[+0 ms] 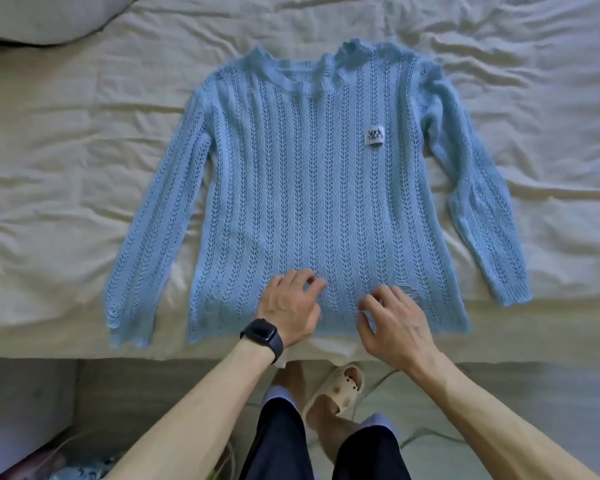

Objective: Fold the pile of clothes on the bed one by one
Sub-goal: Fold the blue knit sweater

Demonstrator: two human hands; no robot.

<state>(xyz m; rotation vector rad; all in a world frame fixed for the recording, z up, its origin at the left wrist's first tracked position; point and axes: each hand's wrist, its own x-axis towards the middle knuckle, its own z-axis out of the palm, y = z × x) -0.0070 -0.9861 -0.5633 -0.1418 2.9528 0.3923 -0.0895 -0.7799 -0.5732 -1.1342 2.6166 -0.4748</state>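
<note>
A light blue open-knit sweater lies flat and face up on the bed, neck away from me, hem at the near edge. Both sleeves run down along its sides. A small white label sits on its chest at the right. My left hand, with a dark watch on the wrist, rests on the sweater just above the hem, fingers loosely bent. My right hand is beside it on the lower hem area, fingers also bent, touching the knit. Neither hand clearly grips the fabric.
A wrinkled cream sheet covers the bed. A grey pillow lies at the far left corner. Below the bed edge I see my legs, a beige slipper and some colourful cloth on the floor at left.
</note>
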